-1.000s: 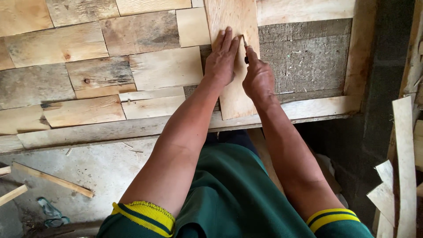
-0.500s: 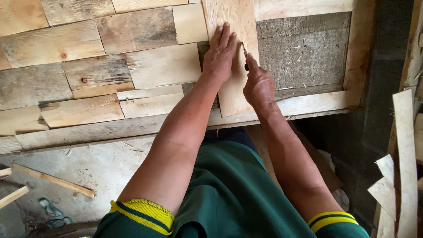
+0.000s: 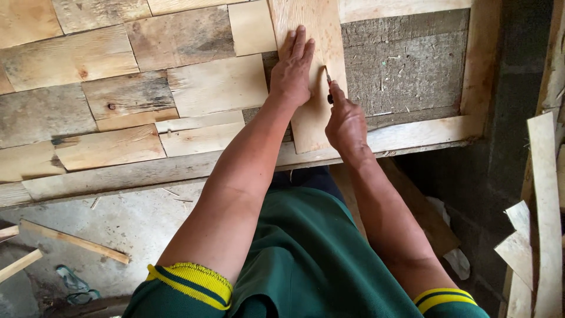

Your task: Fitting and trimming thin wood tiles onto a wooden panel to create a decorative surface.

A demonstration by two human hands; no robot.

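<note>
Currently the left hand [image 3: 292, 73] lies flat, pinning a pale board [image 3: 312, 82] at twelve o'clock. At one o'clock the right hand [image 3: 346, 123] grips a pencil [image 3: 328, 88] against it. Patchwork panel [image 3: 118, 100] mostly covered; grey backing [image 3: 406, 70] remains bare.

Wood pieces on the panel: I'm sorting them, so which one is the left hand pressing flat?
The tall pale plank standing upright under the left hand; the other pieces lie sideways, untouched.
</note>
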